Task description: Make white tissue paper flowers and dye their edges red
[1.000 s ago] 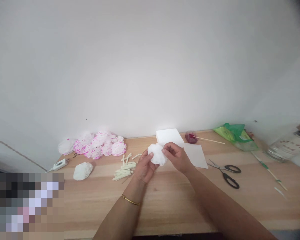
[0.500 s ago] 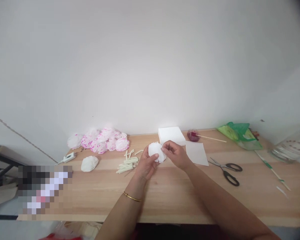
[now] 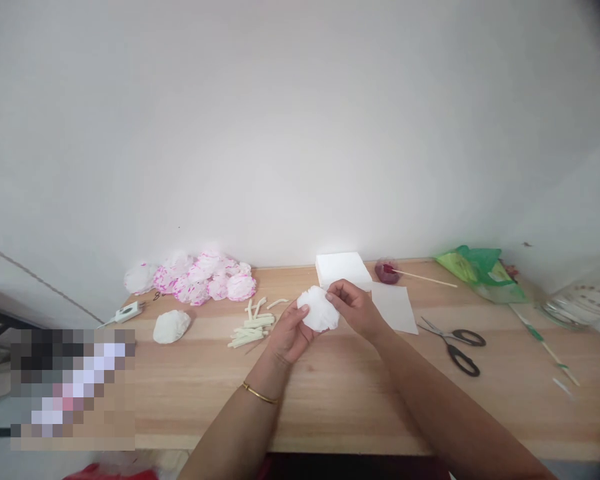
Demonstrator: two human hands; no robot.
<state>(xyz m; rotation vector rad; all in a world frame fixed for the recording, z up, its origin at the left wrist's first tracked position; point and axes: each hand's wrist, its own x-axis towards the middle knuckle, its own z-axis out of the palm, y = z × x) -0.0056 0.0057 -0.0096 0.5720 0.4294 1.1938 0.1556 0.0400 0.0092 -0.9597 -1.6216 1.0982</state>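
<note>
Above the middle of the table, a white tissue-paper flower (image 3: 319, 309) with a ruffled edge is held between both hands. My left hand (image 3: 291, 329) grips it from the left, thumb on its near face and fingers behind. With thumb and forefinger, my right hand (image 3: 354, 307) pinches the flower's upper right edge. Left of my hands lie several short pale cream rolled strips (image 3: 254, 328). Farther left sits another plain white paper flower (image 3: 171, 327). A stack of white paper (image 3: 344, 269) and a loose white sheet (image 3: 394, 308) lie just beyond my right hand.
Pink-edged paper flowers (image 3: 205, 280) are heaped at the back left, near a white plug (image 3: 129, 311). To the right are a bowl of dark red liquid (image 3: 386, 271) with a stick, black-handled scissors (image 3: 463, 350), a green bag (image 3: 483, 272) and a glass jar (image 3: 575, 303).
The flower has turned in my hands and now shows a wider, more ruffled face. My left thumb has shifted toward its left edge. The view has shifted slightly.
</note>
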